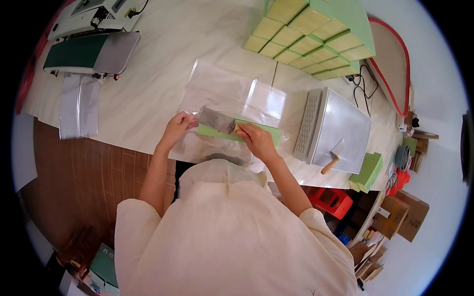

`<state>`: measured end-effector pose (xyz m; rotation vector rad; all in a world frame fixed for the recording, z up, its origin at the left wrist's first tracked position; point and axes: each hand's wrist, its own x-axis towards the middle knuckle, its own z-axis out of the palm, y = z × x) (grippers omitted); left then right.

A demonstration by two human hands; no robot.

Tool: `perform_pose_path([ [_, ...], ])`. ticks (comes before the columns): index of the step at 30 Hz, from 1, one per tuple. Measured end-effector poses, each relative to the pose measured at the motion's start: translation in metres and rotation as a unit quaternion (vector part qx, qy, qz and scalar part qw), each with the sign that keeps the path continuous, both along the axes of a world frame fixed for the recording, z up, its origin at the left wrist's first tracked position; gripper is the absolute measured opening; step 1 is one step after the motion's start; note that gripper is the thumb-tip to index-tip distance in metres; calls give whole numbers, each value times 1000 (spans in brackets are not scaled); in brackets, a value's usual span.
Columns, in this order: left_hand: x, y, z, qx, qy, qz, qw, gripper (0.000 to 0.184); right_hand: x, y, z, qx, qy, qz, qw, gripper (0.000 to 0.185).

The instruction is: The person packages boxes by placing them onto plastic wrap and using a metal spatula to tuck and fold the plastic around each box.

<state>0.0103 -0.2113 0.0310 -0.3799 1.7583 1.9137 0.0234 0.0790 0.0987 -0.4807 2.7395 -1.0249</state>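
My right hand (256,139) is closed around the handle end of a wide, grey-bladed trowel (216,120). Its blade points left, toward my left hand (178,129), whose fingers pinch what looks like clear film at the blade's tip. Whether the blade lies inside that film is hard to tell. Directly beneath the trowel is a long light-green box (266,130), partly covered by my right hand. Clear plastic bags (222,81) lie spread on the table just beyond both hands.
Green boxes (316,39) are stacked at the back right. A grey-topped machine (345,129) carries a wooden-handled trowel (334,160); another green box (368,171) sits beside it. At left stands a machine with a green belt (74,53), near more clear bags (79,108).
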Motion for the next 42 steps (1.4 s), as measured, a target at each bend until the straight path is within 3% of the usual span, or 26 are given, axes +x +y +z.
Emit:
perform_pose_path([
  [10,3,3,-1,-12,2,4,1000,27,31,20,-10,4,55,-128,990,23],
  [15,5,3,0,-17,2,13,1000,29,55,25,-8,43,14,-252,967,24],
  [18,8,2,-5,5,2,31,1000,29,79,12,-6,14,-16,-249,968,22],
  [22,11,2,-15,18,11,41,999,28,101,-17,-9,8,-29,-151,988,22],
  [38,10,6,-25,21,34,68,997,29,102,-37,-11,35,-13,-149,988,14],
  [42,10,7,-25,11,36,71,997,29,98,-33,-12,92,-25,-185,978,17],
])
